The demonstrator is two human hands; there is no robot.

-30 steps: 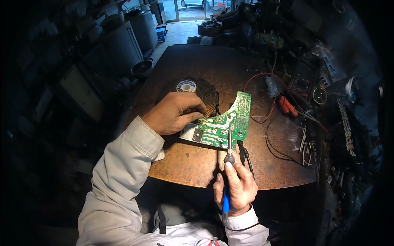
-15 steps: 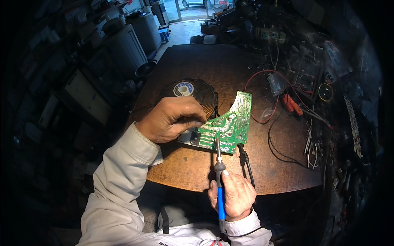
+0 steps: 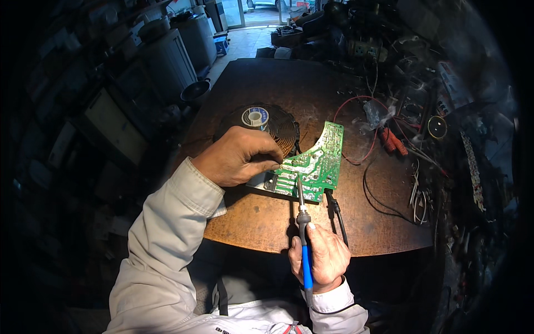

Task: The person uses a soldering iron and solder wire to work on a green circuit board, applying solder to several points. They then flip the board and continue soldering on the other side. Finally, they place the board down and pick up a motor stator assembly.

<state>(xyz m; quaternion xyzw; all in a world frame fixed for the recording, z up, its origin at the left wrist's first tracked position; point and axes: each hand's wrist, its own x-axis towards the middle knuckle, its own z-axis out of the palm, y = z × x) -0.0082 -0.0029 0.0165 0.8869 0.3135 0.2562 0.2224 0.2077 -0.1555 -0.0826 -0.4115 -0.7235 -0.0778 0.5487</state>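
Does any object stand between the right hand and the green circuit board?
Nothing visible blocks the way: the soldering iron in the right hand extends over the circuit board, and the black cable runs right of the iron.

Repair workshop | soldering iron (image 3: 303,217) | circuit board (image 3: 329,153) | spool (image 3: 263,115) | red clips (image 3: 392,142)
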